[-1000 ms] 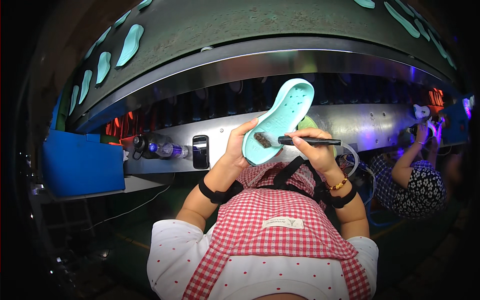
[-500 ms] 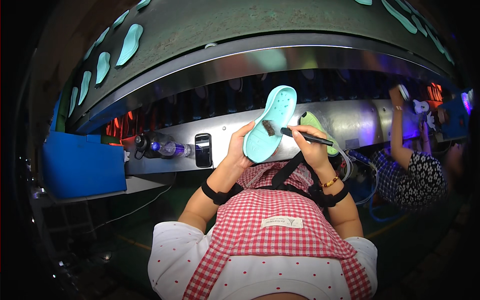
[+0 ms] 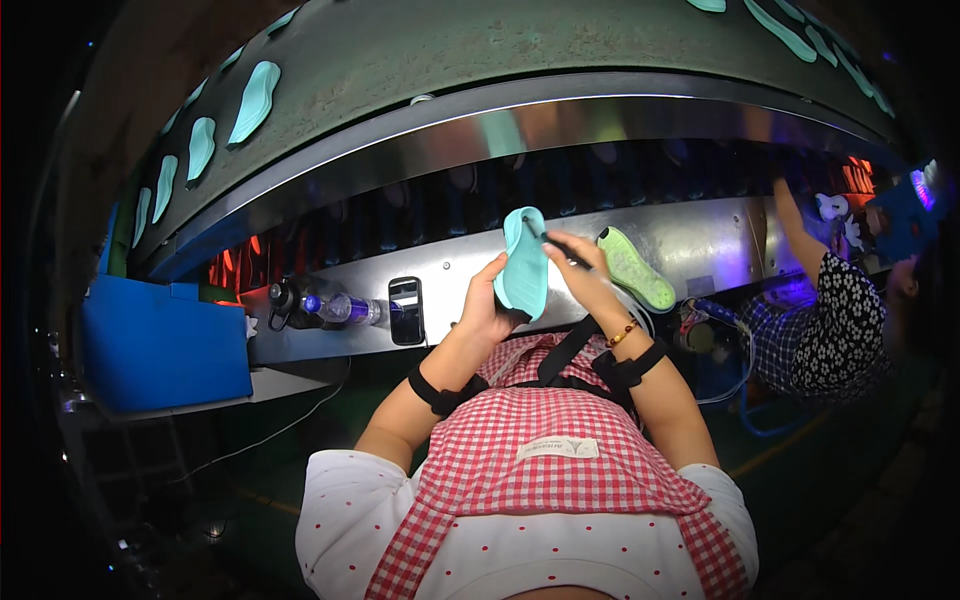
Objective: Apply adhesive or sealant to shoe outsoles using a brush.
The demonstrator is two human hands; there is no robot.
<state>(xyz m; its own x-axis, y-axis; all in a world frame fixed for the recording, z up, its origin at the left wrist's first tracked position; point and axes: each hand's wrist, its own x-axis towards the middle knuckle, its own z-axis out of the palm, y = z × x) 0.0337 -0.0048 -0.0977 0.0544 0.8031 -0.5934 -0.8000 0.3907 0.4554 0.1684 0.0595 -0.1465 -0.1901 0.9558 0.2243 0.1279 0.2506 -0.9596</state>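
Observation:
My left hand [image 3: 484, 306] grips a turquoise shoe sole [image 3: 523, 282] by its near left side, thumb along the edge. The sole is tilted, with its raised rim and inner face partly showing. In my right hand [image 3: 584, 272] is a black-handled brush [image 3: 570, 254], pinched between thumb and fingers. Its tip reaches inside the far end of the sole; the bristles are hard to make out. A pale green sole-shaped piece [image 3: 638, 272] with a dark end lies on the metal ledge, just right of my right hand.
Beyond the ledge [image 3: 700, 235] runs a wide green conveyor belt [image 3: 400, 60] carrying several turquoise soles [image 3: 255, 103]. A phone [image 3: 407, 310], a clear bottle [image 3: 345, 308] and a dark bottle [image 3: 284, 300] sit at left, near a blue box [image 3: 165, 340]. A co-worker [image 3: 845, 330] works at right.
The sole has tilted and turned more upright in my left hand. My right hand moved left and the brush went from the sole's middle to its far end. Soles on the belt shifted left.

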